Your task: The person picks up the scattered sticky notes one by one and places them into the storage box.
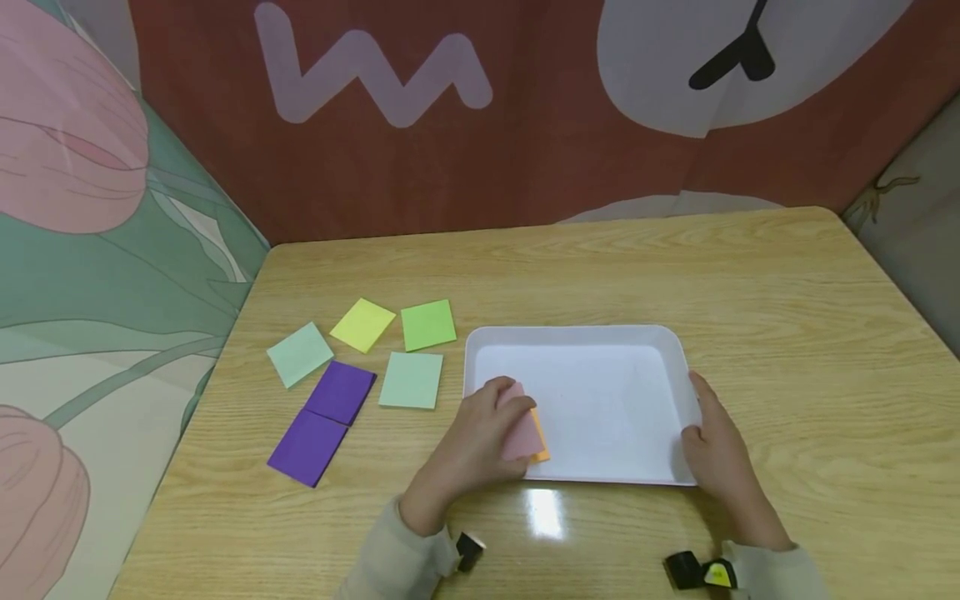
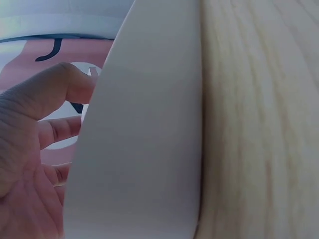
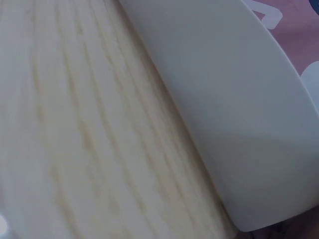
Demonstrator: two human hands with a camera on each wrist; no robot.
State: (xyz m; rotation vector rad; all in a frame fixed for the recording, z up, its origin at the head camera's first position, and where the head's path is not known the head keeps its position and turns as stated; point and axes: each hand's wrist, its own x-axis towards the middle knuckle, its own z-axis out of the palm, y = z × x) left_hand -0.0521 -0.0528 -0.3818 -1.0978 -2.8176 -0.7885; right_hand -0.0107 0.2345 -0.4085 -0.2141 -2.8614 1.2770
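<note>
My left hand [image 1: 480,433] reaches over the front left of a white tray [image 1: 660,400], its fingers and thumb at opposite edges of a pink sticky note [image 1: 520,442], which it grips. An orange sticky note [image 1: 541,457] peeks out from under the pink one; I cannot tell whether the hand holds it too. At the tray's right end, my right hand [image 1: 720,450] grips the rim, thumb toward the inside. In the left wrist view the tray's outer wall [image 2: 134,134] hides the fingertips. The right wrist view shows mostly tray wall [image 3: 239,114].
Left of the tray on the wooden table [image 1: 810,333] lie two purple sticky notes [image 1: 307,446], two pale green ones [image 1: 411,381], a yellow one [image 1: 363,325] and a bright green one [image 1: 428,324]. A patterned cloth [image 1: 450,167] hangs behind the table.
</note>
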